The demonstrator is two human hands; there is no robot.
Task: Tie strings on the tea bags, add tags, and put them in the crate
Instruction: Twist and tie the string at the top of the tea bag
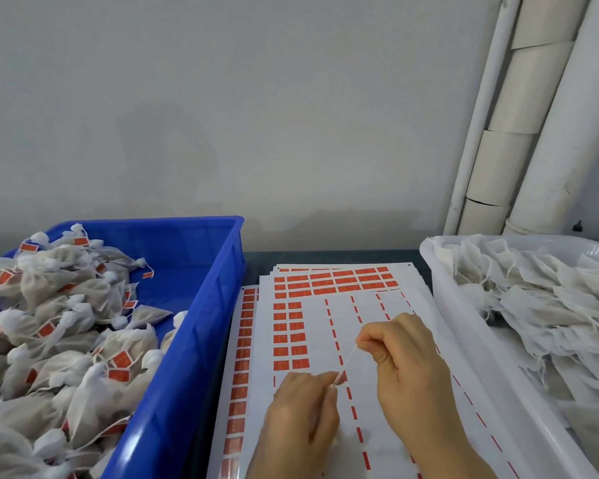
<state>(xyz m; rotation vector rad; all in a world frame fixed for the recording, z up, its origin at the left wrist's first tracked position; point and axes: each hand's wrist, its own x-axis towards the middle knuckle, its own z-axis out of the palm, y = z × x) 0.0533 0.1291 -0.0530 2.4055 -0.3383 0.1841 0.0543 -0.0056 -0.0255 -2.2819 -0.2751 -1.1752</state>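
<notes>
Pinching a thin white string (347,363) taut above the white sticker sheets (313,326), right hand (405,361) gripping its far end, left hand (298,409) the near end plus a small red tag (341,377), slack could stick it crooked imo.

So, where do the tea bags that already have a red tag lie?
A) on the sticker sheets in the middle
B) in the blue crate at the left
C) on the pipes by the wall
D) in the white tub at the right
B: the tea bags with red tags are heaped in the blue crate, while the bags in the white tub show no tags.
</notes>
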